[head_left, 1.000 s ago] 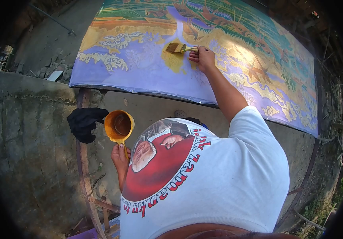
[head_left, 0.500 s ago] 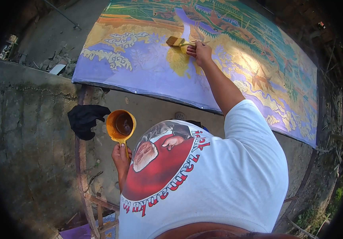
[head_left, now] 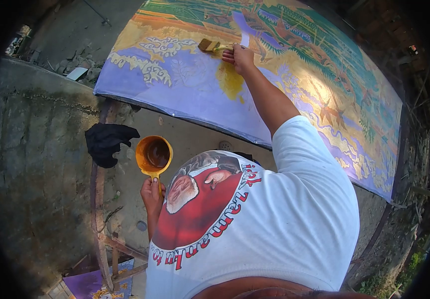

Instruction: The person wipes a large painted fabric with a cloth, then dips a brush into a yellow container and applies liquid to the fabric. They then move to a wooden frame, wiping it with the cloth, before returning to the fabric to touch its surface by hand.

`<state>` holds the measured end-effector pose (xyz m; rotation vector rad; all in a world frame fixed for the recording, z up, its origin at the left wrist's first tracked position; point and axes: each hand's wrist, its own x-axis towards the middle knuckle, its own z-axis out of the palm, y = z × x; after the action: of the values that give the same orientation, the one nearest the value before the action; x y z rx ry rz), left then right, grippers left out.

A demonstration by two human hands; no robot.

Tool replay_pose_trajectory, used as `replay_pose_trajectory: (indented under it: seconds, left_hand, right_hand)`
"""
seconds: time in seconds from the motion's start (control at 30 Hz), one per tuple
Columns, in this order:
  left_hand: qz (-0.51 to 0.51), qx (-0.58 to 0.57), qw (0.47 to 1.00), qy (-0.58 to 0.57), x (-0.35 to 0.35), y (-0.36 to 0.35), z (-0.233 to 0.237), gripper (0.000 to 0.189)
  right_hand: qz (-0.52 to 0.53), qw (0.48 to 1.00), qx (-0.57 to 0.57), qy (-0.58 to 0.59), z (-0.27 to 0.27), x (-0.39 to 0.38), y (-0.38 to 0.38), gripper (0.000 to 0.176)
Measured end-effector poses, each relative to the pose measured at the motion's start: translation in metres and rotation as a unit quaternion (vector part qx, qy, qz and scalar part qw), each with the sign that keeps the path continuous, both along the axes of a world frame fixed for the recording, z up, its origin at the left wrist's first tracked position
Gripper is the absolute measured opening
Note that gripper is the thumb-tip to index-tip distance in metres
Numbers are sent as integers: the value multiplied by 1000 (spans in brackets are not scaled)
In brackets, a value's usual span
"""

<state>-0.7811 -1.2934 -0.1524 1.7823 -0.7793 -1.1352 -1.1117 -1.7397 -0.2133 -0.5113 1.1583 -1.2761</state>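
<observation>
While one stained concrete wall is standing at the far left, one pale flat piece is lying among rubble just beyond its top edge. Down low, a second painted piece, purple with some yellow, is showing behind crossing wooden bars. Moving right, I'm seeing one black cloth hanging in folds by a rusty-looking post. Just beside it, one orange-yellow dipper is holding brown liquid, its round mouth facing up. The person's left hand is gripping its single handle from below, fingers closed around it.

Farther right, one broad brush is pointing its brown bristles leftward at the big painted cloth; I can't tell whether they are touching the surface. The right hand is pinching its handle, fingers clamped together on it, with the arm stretching out over the near edge. One irregular yellow patch is spreading across the purple below the brush. Around it, pale scrolls, leaves and green stalks are covering the large sheet. Below that edge, one perforated shoe is peeking out, and one white printed shirt is filling the foreground.
</observation>
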Motion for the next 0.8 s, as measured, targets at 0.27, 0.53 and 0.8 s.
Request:
replay_pose_trajectory:
  seconds: [0.27, 0.53, 0.8]
  left_hand:
    - [0, -17, 1000, 2, 3, 4, -6, 25]
    - [17, -28, 999, 30, 5, 7, -10, 23]
    - [19, -22, 999, 26, 10, 9, -2, 24]
  right_hand:
    - [28, 999, -16, 33, 9, 11, -7, 34]
    - [84, 991, -36, 101, 15, -2, 0, 35]
    - [114, 978, -25, 170, 24, -35, 19, 33]
